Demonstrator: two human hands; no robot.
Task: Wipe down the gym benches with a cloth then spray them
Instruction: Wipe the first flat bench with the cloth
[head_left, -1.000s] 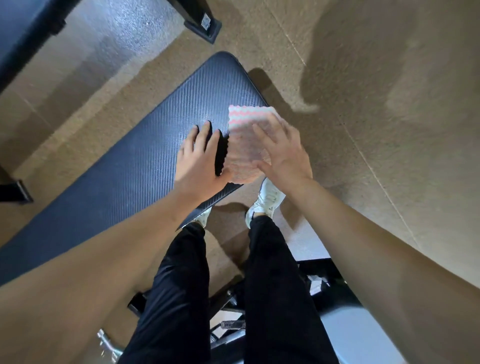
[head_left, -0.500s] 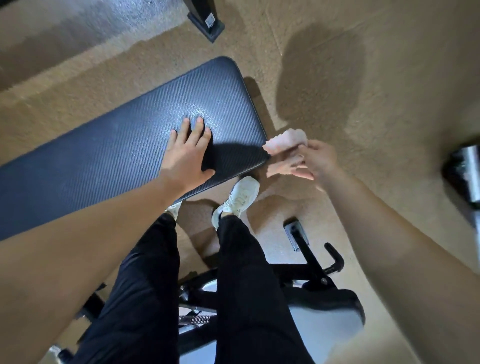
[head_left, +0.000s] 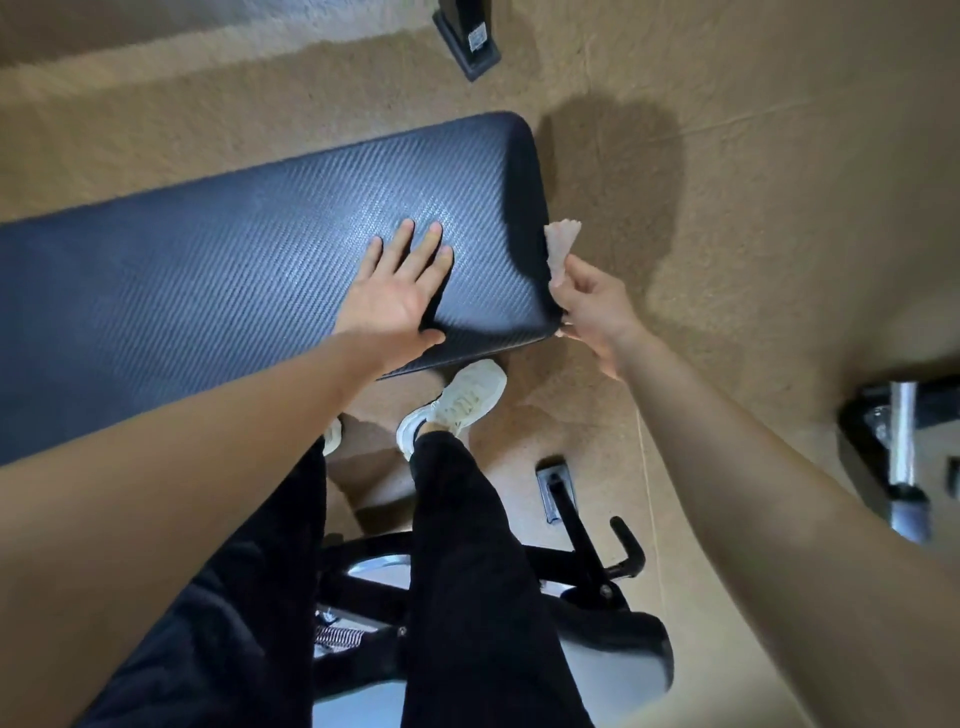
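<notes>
A dark padded gym bench (head_left: 234, 270) with a woven texture runs from the left edge to the middle of the view. My left hand (head_left: 400, 291) lies flat on its top near the right end, fingers spread. My right hand (head_left: 592, 312) presses a pale pink cloth (head_left: 561, 244) against the bench's right end face; most of the cloth is hidden behind the hand and the pad's edge. No spray bottle is in view.
Tan speckled floor surrounds the bench. My legs and white shoes (head_left: 457, 400) stand at its near edge. A black machine frame with a lever (head_left: 597, 545) sits behind my legs, a metal bar (head_left: 904, 447) at the right edge, and a black post foot (head_left: 467, 41) at the top.
The cloth has left the bench top: my right hand carried it off past the bench's end, then brought it against the end face. My left hand slid further onto the pad.
</notes>
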